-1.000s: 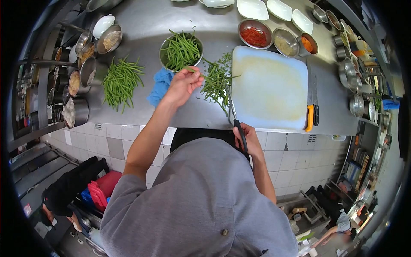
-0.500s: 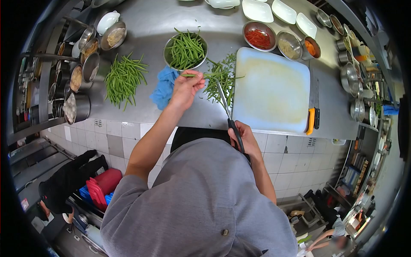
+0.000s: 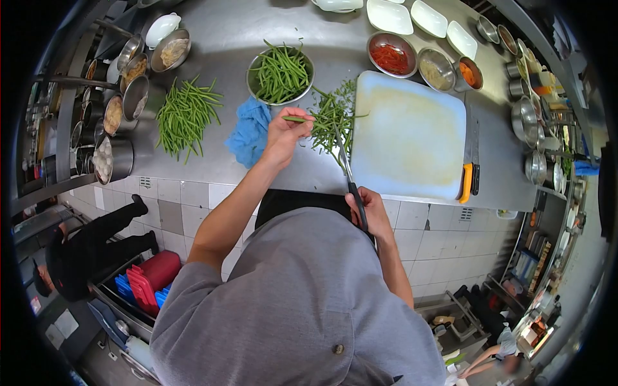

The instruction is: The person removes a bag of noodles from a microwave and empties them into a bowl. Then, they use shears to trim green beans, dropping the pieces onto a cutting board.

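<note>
In my left hand (image 3: 288, 135) a green bean (image 3: 295, 118) is pinched between thumb and fingers, just below the metal bowl (image 3: 253, 91) of green beans. My right hand (image 3: 371, 209) is closed round the black handles of a pair of scissors (image 3: 347, 168) by the table edge. The blades point up and away, over a pile of bean trimmings (image 3: 333, 119) beside the cutting board. Left of my left hand lies a crumpled blue cloth (image 3: 249, 133). Farther left is a heap of whole green beans (image 3: 187, 118) on the steel.
A white cutting board (image 3: 410, 135) lies to the right, with a yellow-handled knife (image 3: 467, 183) and a black-handled one along its edge. Behind it stand bowls of red strips (image 3: 391, 56) and orange pieces (image 3: 468, 75). Metal pots line both sides. A person in black (image 3: 96, 248) is behind at left.
My left hand has moved slightly right and down with the bean. The scissors have swung a little, their tips lower and farther right. The person in black at left has shifted position.
</note>
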The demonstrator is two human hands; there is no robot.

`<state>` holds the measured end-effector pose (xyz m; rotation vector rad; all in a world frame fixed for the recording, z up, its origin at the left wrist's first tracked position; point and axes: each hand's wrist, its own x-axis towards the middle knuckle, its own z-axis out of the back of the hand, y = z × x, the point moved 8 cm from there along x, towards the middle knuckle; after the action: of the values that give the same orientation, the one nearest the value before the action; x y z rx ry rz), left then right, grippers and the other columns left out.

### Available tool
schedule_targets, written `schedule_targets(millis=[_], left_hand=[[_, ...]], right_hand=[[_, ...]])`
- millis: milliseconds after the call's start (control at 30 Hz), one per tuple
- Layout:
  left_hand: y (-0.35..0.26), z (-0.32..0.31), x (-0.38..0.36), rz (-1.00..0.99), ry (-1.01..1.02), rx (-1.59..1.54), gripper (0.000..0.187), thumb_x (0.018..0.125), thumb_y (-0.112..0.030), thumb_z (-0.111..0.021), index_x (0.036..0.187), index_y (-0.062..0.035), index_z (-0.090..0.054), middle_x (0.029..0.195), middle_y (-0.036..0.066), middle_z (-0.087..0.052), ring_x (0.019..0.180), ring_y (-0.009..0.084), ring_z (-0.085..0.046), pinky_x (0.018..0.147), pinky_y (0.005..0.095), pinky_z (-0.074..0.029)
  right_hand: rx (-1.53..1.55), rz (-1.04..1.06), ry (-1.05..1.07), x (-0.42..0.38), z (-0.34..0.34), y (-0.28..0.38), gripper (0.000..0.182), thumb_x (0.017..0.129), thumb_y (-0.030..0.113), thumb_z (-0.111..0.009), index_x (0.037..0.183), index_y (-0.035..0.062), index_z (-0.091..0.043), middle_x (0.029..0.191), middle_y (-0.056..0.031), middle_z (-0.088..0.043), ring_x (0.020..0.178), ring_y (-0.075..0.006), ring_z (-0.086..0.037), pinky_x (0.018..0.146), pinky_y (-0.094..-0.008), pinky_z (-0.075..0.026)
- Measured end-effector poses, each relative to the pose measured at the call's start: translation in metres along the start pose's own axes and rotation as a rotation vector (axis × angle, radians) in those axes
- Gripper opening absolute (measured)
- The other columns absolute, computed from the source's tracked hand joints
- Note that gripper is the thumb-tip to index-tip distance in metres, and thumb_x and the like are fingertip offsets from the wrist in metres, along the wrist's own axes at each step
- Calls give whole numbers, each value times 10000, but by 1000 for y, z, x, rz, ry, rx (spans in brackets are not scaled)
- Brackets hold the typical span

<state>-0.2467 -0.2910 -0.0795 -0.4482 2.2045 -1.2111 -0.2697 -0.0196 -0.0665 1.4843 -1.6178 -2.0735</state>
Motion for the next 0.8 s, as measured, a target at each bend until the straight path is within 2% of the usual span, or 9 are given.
schedule_targets(millis=[167, 267, 333, 400, 433, 567, 633, 700, 800], left_hand=[[-19, 18, 0, -33, -64, -60, 411, 833, 71, -660, 1199, -60, -529, 1054, 95, -683, 861, 123, -611, 781, 279, -497], [-51, 57, -4, -134, -38, -44, 472, 868, 15, -685, 1294, -79, -505, 1073, 78, -681, 925, 133, -625, 800, 279, -496], [-96, 108, -9, -224, -307, 263, 585, 807, 27, -687, 1344, -58, -473, 1032, 110, -692, 836, 139, -628, 708, 300, -506], [-134, 177, -5, -311, -468, 674, 609, 806, -31, -708, 1367, -36, -471, 1015, 143, -694, 871, 185, -656, 719, 320, -519], [-161, 199, -12, -457, -591, 926, 583, 813, -54, -710, 1350, -20, -488, 1013, 153, -693, 878, 209, -666, 740, 326, -526], [-211, 174, -13, -705, -684, 1409, 465, 817, -104, -728, 1246, 4, -585, 1024, 161, -691, 856, 268, -686, 778, 340, -545], [-194, 142, 10, -541, -513, 1295, 369, 845, -140, -746, 1179, -16, -651, 1055, 133, -698, 940, 176, -662, 795, 301, -535], [-160, 120, 50, -437, -359, 1112, 272, 824, -180, -752, 1061, -54, -706, 957, 127, -714, 836, 235, -693, 773, 360, -548], [-123, 72, 95, -226, -234, 1059, 225, 845, -246, -740, 968, -58, -737, 903, 118, -734, 843, 200, -697, 774, 347, -549]], right_hand=[[55, -41, -64, 0, 7, -7, 431, 910, 367, -744, 705, 108, -468, 571, 35, -476, 427, -61, -472, 402, -227, -357], [8, -26, -90, 0, 14, -5, 436, 906, 376, -747, 705, 109, -468, 573, 33, -481, 426, -66, -481, 403, -230, -364], [-32, 5, -107, 1, 18, -4, 440, 903, 381, -749, 703, 111, -465, 571, 32, -483, 427, -67, -487, 403, -230, -367], [-22, -15, -113, 3, 23, -7, 444, 901, 382, -751, 700, 114, -461, 569, 31, -483, 429, -67, -491, 404, -230, -370], [-18, -24, -115, 3, 24, -8, 446, 900, 383, -753, 699, 115, -458, 569, 30, -484, 430, -66, -493, 405, -230, -371], [-44, -18, -117, 9, 23, -8, 455, 900, 375, -754, 690, 119, -442, 576, 29, -486, 434, -65, -490, 406, -230, -374], [-55, -10, -97, 13, 21, -6, 460, 901, 370, -755, 685, 120, -434, 580, 28, -488, 436, -64, -487, 406, -230, -376], [-59, 2, -72, 16, 18, -1, 464, 900, 367, -756, 683, 120, -429, 584, 28, -488, 436, -62, -484, 406, -229, -378], [-90, 27, -60, 17, 14, 5, 446, 912, 368, -741, 692, 122, -440, 570, 26, -500, 432, -65, -495, 401, -225, -370]])
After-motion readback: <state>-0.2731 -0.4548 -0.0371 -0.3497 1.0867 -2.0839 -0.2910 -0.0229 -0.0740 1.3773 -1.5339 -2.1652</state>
